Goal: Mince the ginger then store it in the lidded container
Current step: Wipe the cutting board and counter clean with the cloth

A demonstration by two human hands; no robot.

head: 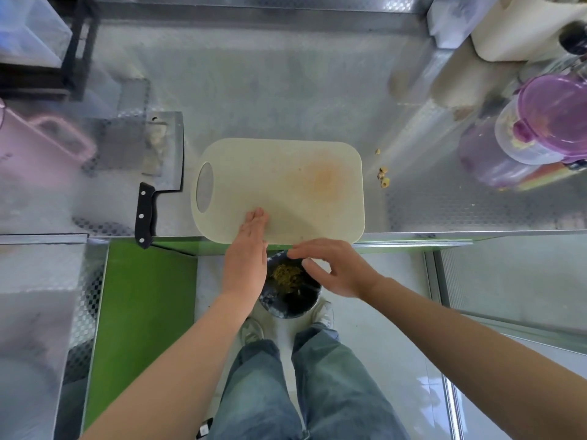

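A cream cutting board (286, 173) lies at the steel counter's front edge, bare except for an orange stain. My left hand (246, 252) rests flat with its fingertips on the board's near edge. My right hand (333, 268) hovers open below the edge, over a dark bin (298, 301) on the floor that holds yellowish scraps (287, 274). A clear container (521, 134) with a purple lid (556, 112) stands at the right of the counter, pale minced ginger inside. A cleaver (158, 166) with a black handle lies left of the board.
A few ginger bits (382, 177) lie on the counter right of the board. A pink jug (38, 147) stands at far left, a white appliance (521, 27) at back right. A green panel (139, 312) runs below the counter edge. My legs and shoes are beneath.
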